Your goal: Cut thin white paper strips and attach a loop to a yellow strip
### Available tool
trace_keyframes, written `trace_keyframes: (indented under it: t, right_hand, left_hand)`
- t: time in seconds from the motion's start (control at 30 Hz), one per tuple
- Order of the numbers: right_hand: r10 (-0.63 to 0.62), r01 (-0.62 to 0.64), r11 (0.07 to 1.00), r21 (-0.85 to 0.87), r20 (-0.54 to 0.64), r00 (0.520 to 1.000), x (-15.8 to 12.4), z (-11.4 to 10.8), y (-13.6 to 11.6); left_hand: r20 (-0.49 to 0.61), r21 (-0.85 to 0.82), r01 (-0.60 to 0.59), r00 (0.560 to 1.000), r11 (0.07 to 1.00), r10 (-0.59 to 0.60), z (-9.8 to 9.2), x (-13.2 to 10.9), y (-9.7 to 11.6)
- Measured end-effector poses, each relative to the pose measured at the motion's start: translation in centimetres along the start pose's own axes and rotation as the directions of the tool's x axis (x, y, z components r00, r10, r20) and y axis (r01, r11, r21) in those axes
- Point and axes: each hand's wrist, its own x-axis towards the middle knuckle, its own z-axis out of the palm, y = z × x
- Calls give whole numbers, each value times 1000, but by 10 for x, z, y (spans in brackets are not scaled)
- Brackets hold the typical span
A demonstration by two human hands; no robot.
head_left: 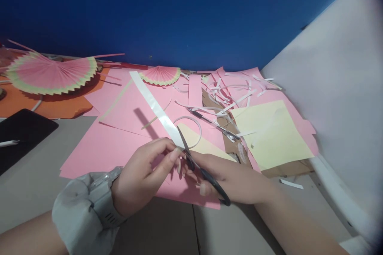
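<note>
My left hand (143,175) pinches the near end of a long white paper strip (155,107) that slants up and away to the left. My right hand (236,183) is closed round the black handles of a pair of scissors (203,171). The scissor blades meet the strip right beside my left fingertips. Both hands hover over a large pink paper sheet (110,143) on the grey table. A grey watch (103,197) sits on my left wrist.
Two folded pink-and-yellow paper fans (50,73) (160,75) lie at the back. Pale yellow sheets (269,133), white paper trimmings (233,93), a loop of strip (194,127) and a metal cutter (214,123) lie right of centre. A black tablet (20,133) with a pen lies left; a white panel (338,99) rises on the right.
</note>
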Motion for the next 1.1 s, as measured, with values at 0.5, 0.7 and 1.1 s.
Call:
trace_keyframes:
  t: [0.5,0.7,1.1]
  right_hand:
    - [32,-32,999,8,6,999,0,0,-3]
    - [32,-32,999,3,22,999,-1,-2,-1]
    - [-43,43,999,15,31,999,0,-1,3]
  left_hand:
    - [11,-34,45,999,998,-45,0,0,1]
    - [31,10,28,999,1000,-28,0,-1,1]
    - [26,10,-13,1000,1000,13,-1,0,1]
